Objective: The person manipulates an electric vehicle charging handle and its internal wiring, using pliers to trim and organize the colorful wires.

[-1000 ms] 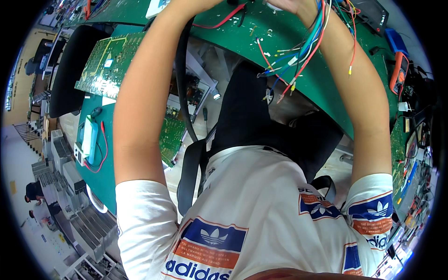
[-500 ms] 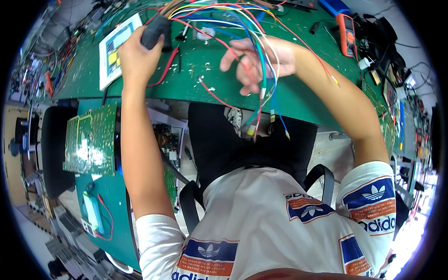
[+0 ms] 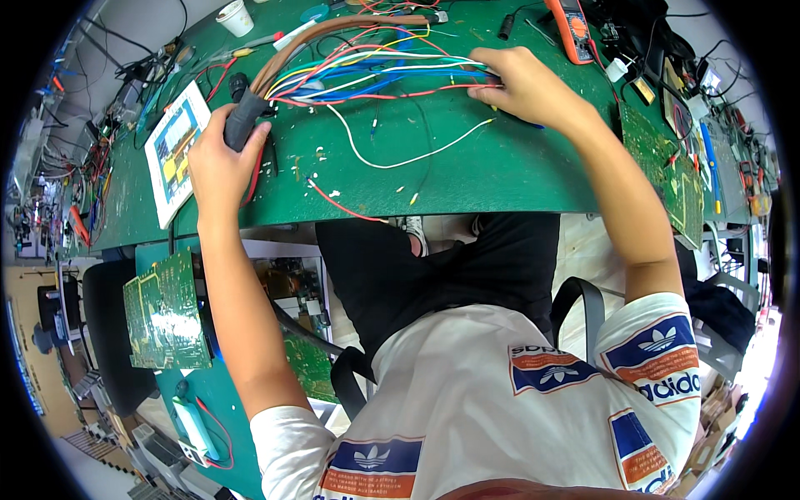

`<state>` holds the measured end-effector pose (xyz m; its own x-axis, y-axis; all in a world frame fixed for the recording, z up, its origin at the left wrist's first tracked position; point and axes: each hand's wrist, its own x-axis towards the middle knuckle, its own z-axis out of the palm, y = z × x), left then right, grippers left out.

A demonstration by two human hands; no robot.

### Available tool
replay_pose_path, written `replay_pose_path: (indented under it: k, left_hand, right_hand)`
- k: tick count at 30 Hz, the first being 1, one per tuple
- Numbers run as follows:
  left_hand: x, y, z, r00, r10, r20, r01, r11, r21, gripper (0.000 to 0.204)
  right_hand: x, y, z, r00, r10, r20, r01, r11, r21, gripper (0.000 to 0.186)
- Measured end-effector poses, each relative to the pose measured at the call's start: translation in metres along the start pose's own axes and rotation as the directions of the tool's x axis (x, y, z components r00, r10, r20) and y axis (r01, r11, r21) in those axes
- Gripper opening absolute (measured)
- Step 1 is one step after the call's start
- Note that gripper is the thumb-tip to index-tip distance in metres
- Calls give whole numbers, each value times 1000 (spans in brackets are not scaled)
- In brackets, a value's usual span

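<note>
Our left hand [image 3: 218, 158] is clamped around the grey sheathed end of the wire bundle [image 3: 243, 117] near the left edge of the green workbench [image 3: 500, 167]. Our right hand [image 3: 521, 83] pinches the loose coloured wires [image 3: 375, 71] toward the far edge, beside an orange multimeter [image 3: 568, 29]. A white wire [image 3: 400, 158] lies mid-bench.

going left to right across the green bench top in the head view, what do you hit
Card with a picture → left hand gripping the grey sleeve of the wire bundle → loose white wire → right hand on the coloured wires → orange meter → green circuit board.
</note>
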<state>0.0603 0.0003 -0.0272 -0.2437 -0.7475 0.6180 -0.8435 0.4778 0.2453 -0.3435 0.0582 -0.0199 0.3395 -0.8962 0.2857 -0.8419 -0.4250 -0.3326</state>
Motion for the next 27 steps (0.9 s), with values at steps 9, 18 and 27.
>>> replay_pose_path:
  k: [9, 18, 27]
  left_hand:
    - [10, 13, 16, 948, 296, -120, -259, 932, 254, 65]
    - [25, 44, 29, 940, 323, 109, -333, 939, 82, 69]
    - [26, 48, 33, 850, 523, 55, -525, 850, 37, 49]
  right_hand:
    - [-21, 21, 49, 985, 73, -157, -60, 995, 84, 42]
    - [-34, 35, 46, 987, 41, -156, -21, 991, 132, 69]
    - [-57, 66, 16, 999, 1, -51, 5, 993, 119, 63]
